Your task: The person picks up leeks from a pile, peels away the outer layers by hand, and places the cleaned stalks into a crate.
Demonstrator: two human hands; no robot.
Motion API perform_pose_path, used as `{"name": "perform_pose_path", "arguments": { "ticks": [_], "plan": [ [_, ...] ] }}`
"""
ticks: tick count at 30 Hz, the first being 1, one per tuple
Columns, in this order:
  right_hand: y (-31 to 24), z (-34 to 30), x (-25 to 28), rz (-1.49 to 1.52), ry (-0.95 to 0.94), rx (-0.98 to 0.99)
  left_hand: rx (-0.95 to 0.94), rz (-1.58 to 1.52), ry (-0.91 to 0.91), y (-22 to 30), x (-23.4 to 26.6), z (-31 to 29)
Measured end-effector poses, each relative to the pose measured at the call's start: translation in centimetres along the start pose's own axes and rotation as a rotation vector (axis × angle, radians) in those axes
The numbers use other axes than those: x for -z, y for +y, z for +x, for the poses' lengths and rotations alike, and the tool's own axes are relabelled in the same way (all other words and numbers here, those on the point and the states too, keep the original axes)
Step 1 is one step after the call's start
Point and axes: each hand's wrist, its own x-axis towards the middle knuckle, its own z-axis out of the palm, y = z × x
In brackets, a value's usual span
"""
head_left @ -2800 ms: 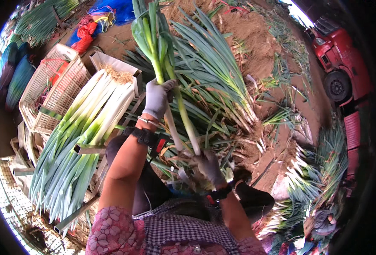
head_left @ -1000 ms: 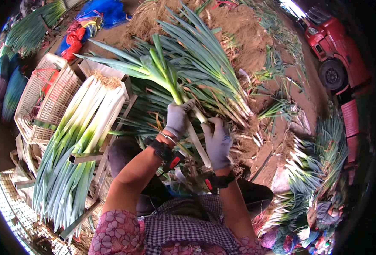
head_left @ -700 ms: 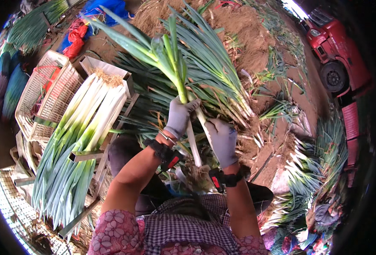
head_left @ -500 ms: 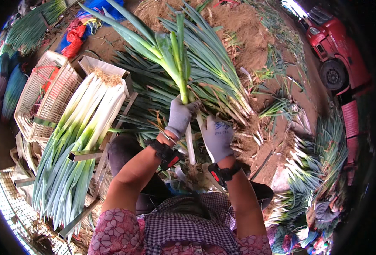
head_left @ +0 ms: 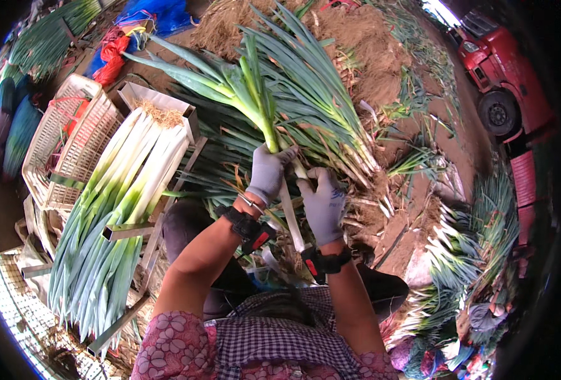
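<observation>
My gloved left hand point(head_left: 269, 171) is closed around the stalk of a leek point(head_left: 291, 215). Its green leaves fan out toward the far left, and its white lower end points down toward me. Just right of it, my gloved right hand point(head_left: 323, 206) pinches a pale strip of outer leaf point(head_left: 300, 168) that runs from the stalk at my left thumb. The strip's lower part is hidden by the right fingers. Beyond my hands lies a pile of untrimmed leeks point(head_left: 322, 95). On my left, a bundle of cleaned leeks point(head_left: 128, 171) rests on a metal rack point(head_left: 128, 232), roots facing away.
A cream plastic basket point(head_left: 46, 149) stands beyond the rack at left. Red twine point(head_left: 111, 60) and blue netting point(head_left: 163, 16) lie at the far left. More leeks point(head_left: 451, 247) are heaped at right, near a red truck point(head_left: 509, 82). Loose roots point(head_left: 369, 47) cover the far ground.
The leek has tilted, its leafy top dropping slightly and its white end swinging right. My right hand has turned and shifted a little, still pinching the strip. The left grip stays about where it was.
</observation>
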Motion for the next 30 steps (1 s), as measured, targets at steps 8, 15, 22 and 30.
{"name": "perform_pose_path", "arguments": {
  "ticks": [8,15,22,30],
  "plan": [
    [-0.2,-0.4,-1.1,-0.006,0.023,0.014,0.021,-0.022,0.023,-0.4,0.5,0.5],
    [0.1,0.2,-1.2,-0.026,0.024,0.032,0.008,-0.055,0.057,-0.6,0.4,0.6],
    [0.7,-0.2,-1.2,0.213,-0.112,-0.168,0.06,-0.005,0.027,-0.8,1.3,1.0],
    [1.7,-5.7,4.7,0.652,-0.286,-0.45,0.009,-0.048,0.18,-2.6,5.3,6.1]
  ]
}}
